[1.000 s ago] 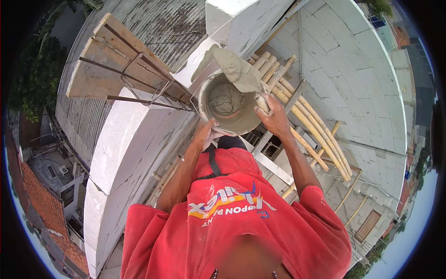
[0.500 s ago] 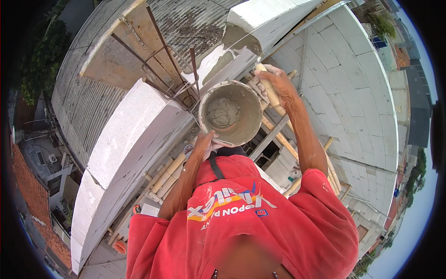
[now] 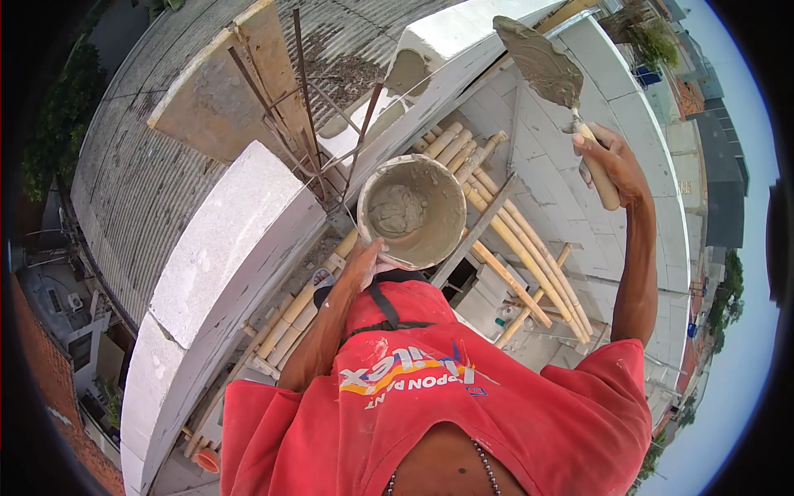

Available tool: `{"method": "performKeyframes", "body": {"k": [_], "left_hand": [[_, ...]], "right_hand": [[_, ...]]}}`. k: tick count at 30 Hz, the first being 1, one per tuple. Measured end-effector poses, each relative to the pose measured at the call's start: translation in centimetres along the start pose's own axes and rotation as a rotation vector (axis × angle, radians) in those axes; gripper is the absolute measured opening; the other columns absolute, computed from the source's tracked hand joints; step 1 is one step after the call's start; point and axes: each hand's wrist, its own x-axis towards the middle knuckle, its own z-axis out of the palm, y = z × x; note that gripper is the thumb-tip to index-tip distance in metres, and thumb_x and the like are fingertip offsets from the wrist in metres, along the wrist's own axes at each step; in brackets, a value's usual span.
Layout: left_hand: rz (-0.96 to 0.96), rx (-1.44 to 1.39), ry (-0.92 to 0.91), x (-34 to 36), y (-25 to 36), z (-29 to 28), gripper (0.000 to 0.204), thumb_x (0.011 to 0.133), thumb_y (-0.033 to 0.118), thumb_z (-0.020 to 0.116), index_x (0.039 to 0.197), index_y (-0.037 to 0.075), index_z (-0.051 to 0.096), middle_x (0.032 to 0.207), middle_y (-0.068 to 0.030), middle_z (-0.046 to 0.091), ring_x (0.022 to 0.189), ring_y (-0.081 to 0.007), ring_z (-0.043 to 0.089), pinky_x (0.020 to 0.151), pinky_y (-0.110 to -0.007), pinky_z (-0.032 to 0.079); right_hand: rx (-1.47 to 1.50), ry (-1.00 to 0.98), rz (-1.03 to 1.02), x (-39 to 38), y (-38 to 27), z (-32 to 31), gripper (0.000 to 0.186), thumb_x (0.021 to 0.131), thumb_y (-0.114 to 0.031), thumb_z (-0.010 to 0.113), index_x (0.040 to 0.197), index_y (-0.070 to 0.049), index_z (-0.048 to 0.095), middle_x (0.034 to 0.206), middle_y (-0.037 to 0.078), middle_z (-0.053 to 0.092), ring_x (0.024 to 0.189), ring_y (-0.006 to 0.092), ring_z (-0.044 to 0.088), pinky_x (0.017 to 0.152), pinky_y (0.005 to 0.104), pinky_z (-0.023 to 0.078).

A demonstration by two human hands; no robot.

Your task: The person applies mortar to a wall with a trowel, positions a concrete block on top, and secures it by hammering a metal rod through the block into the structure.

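My left hand (image 3: 364,260) is closed on the lower rim of a bucket (image 3: 447,190), which has grey mortar (image 3: 393,211) in its bottom. My right hand (image 3: 604,161), out to the right, grips the wooden handle of a trowel (image 3: 542,66); its blade is coated with wet mortar and is raised beside the top of a white block wall (image 3: 455,33). Grey mortar patches (image 3: 405,74) show on that wall's end and lower step, left of the trowel. Rusty rebar (image 3: 302,91) stands up from the gap in the wall, just above and left of the bucket.
A stained board (image 3: 194,99) stands behind the rebar. A white block wall (image 3: 219,231) runs down the left beside a corrugated roof (image 3: 124,165). Bamboo poles (image 3: 517,248) form scaffolding below, with openings between. A grey block wall (image 3: 637,140) curves along the right, with rooftops beyond.
My right hand and trowel have moved up and right, away from the bucket. Mortar patches on the wall have come into sight. My left hand still holds the bucket; the view has shifted slightly.
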Motion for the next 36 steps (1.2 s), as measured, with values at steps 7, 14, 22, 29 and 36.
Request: {"method": "performKeyframes", "body": {"k": [7, 14, 22, 29, 36], "left_hand": [[-0.050, -0.003, -0.031, -0.1, -0.6, 0.9, 0.037, 0.102, 0.019, 0.051, 0.129, -0.001, 0.036, 0.123, -0.0191, 0.051, 0.112, -0.0405, 0.063, 0.093, -0.057, 0.058], [0.014, -0.034, 0.082, -0.9, -1.1, 1.2, 0.045, 0.102, 0.019, 0.050, 0.137, -0.003, 0.032, 0.126, -0.0197, 0.054, 0.113, -0.0404, 0.063, 0.095, -0.055, 0.058], [-0.009, -0.049, -0.003, 0.0, -0.6, 1.2, 0.049, 0.101, 0.014, 0.046, 0.145, -0.004, 0.031, 0.138, -0.0214, 0.049, 0.118, -0.0366, 0.062, 0.096, -0.051, 0.057], [-0.029, 0.031, 0.088, 0.9, -0.1, 3.4, 0.041, 0.101, 0.021, 0.050, 0.131, -0.005, 0.040, 0.131, -0.0236, 0.056, 0.114, -0.0371, 0.064, 0.096, -0.051, 0.058], [-0.066, 0.066, 0.068, 1.5, 0.3, 3.6, 0.039, 0.098, 0.017, 0.051, 0.127, -0.006, 0.039, 0.126, -0.0245, 0.055, 0.111, -0.0381, 0.066, 0.090, -0.049, 0.061]], "right_hand": [[-0.892, -0.385, -0.094, 11.6, -15.7, -0.8, 0.059, 0.080, -0.046, 0.078, 0.117, -0.004, 0.062, 0.089, 0.007, 0.064, 0.068, 0.0150, 0.066, 0.056, 0.0274, 0.054], [-1.052, -0.414, -0.194, 15.1, -13.1, 1.8, 0.057, 0.082, -0.046, 0.075, 0.119, -0.005, 0.062, 0.094, 0.009, 0.064, 0.075, 0.0171, 0.065, 0.062, 0.0296, 0.053], [-1.057, -0.304, -0.306, 16.0, -16.2, -1.0, 0.055, 0.085, -0.045, 0.072, 0.122, -0.005, 0.062, 0.100, 0.010, 0.065, 0.083, 0.0194, 0.065, 0.069, 0.0321, 0.052], [-1.071, -0.252, -0.396, 21.8, -15.6, -1.3, 0.054, 0.087, -0.044, 0.069, 0.123, -0.005, 0.062, 0.105, 0.012, 0.065, 0.090, 0.0214, 0.064, 0.075, 0.0343, 0.051], [-1.080, -0.245, -0.407, 27.3, -9.9, 3.0, 0.053, 0.089, -0.044, 0.066, 0.125, -0.006, 0.062, 0.110, 0.013, 0.065, 0.097, 0.0234, 0.063, 0.082, 0.0365, 0.049]]}}
